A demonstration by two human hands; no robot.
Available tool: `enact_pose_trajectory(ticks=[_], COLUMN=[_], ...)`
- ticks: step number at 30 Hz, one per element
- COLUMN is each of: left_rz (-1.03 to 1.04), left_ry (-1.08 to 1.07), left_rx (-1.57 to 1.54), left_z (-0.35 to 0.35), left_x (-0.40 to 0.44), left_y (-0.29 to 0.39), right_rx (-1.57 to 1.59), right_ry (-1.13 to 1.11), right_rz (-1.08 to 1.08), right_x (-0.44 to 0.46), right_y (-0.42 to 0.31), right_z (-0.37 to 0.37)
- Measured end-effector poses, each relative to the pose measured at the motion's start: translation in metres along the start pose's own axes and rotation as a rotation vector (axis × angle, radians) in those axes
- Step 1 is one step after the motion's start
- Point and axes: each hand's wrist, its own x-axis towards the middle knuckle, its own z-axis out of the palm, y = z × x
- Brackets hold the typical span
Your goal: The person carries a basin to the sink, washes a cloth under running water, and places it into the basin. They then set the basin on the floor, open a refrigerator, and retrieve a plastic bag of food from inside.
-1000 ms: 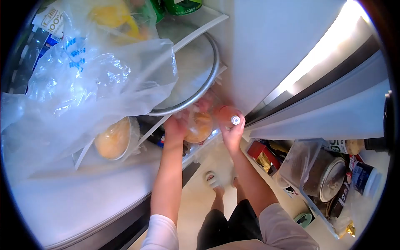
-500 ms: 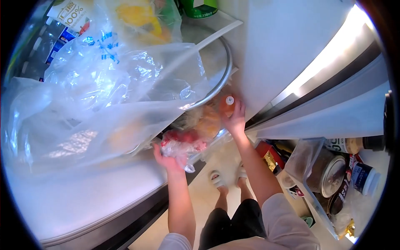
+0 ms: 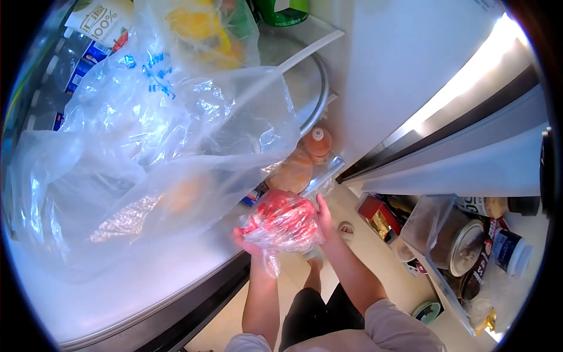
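A clear plastic bag with red food inside (image 3: 284,220) is held in front of me, at the fridge's open edge. My left hand (image 3: 249,242) grips its left side, near the bunched end that hangs down. On the opposite side my right hand (image 3: 326,222) holds the bag, thumb pointing up; its other fingers are mostly hidden. Just beyond the bag lies a round orange-brown item in clear wrap (image 3: 292,171). Behind that stands a bottle of orange-pink drink (image 3: 318,146) with a white-marked cap, untouched by either hand.
Large translucent plastic bags (image 3: 176,117) cover the glass shelf on the left. A green can (image 3: 283,12) and a white juice carton (image 3: 101,22) stand at the back. The open door's rack (image 3: 437,258) at right holds jars and packets. A green bowl (image 3: 427,312) sits low.
My right hand has let go of the drink bottle and come down to the bag of red food. The bag has shifted right and now sits between both hands.
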Motion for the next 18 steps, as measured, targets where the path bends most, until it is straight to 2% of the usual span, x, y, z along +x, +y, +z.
enact_pose_trajectory(ticks=[1, 3, 4, 7, 10, 11, 12, 15, 18], left_rz=[0.004, 0.005, -0.032, 0.090, 0.096, 0.098, 0.082, -0.070, -0.077], left_ry=[0.050, 0.151, 0.090, 0.383, 0.469, 0.499, 0.330, 0.206, 0.267], left_rx=[0.062, 0.196, 0.148, 0.400, 0.573, 0.660, 0.708, 0.513, 0.500], left_z=[-0.005, -0.005, -0.002, 0.012, 0.010, 0.007, 0.028, 0.014, 0.016], left_x=[-0.001, -0.001, -0.004, -0.004, -0.008, -0.009, -0.004, -0.008, -0.012], left_y=[0.004, -0.003, 0.000, 0.007, -0.004, -0.011, -0.021, -0.028, -0.029], right_rx=[0.121, 0.083, 0.064, -0.039, 0.074, 0.000, -0.075, -0.350, -0.795], right_ry=[-0.080, -0.162, -0.201, -0.192, -0.224, -0.213, -0.202, -0.137, -0.003], right_rz=[0.052, 0.001, -0.025, -0.158, -0.097, -0.154, -0.208, -0.385, -0.552], right_x=[-0.002, -0.004, -0.004, -0.017, -0.023, -0.022, -0.020, -0.005, 0.000], right_y=[0.007, 0.004, 0.004, -0.004, -0.008, -0.007, -0.004, 0.008, 0.019], right_z=[0.010, -0.002, -0.007, 0.015, 0.018, 0.024, 0.033, 0.023, 0.012])
